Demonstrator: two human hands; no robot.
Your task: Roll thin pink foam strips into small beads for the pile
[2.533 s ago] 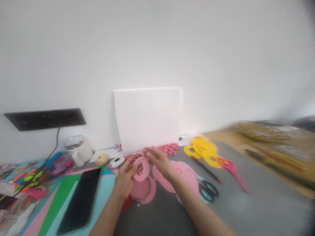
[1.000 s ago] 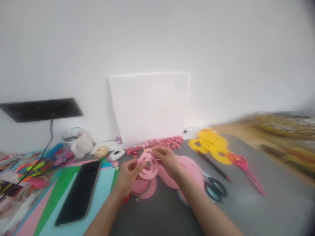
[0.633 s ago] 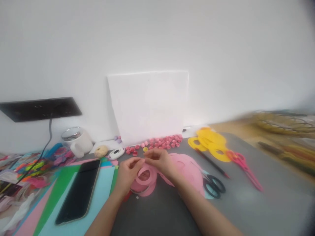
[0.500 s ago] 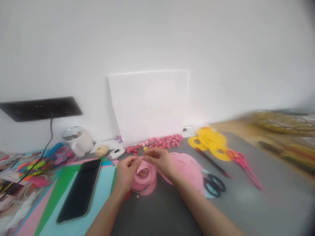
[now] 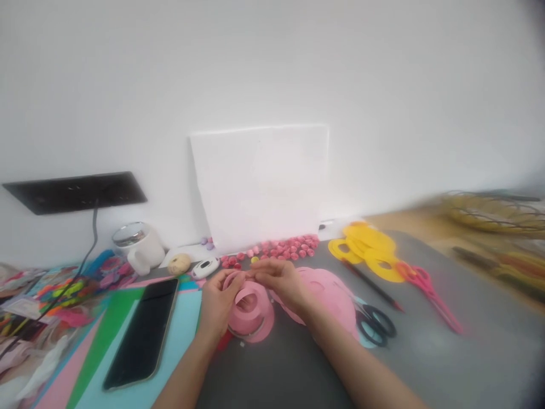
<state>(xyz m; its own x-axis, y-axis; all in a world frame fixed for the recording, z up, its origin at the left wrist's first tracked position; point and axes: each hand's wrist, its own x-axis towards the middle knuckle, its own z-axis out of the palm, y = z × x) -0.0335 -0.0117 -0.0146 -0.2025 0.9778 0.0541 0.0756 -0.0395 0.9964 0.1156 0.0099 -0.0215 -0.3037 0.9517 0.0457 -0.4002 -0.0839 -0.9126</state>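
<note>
Watching remotely, I see the left hand point(image 5: 215, 302), grip clamped on a pink paper ring point(image 5: 252, 316) in front of the white board point(image 5: 260, 187), presumably steadying it for the right hand point(image 5: 283, 280), whose grip I can't tell.

Pink paper ring point(image 5: 255, 313) in the middle, black rectangular phone point(image 5: 142, 335) off left on a light-blue paper sheet point(image 5: 185, 324), cylindrical white mug point(image 5: 147, 250) behind that. Black-handled metal scissors point(image 5: 371, 313) right, yellow paper rings point(image 5: 366, 244) behind them.
</note>
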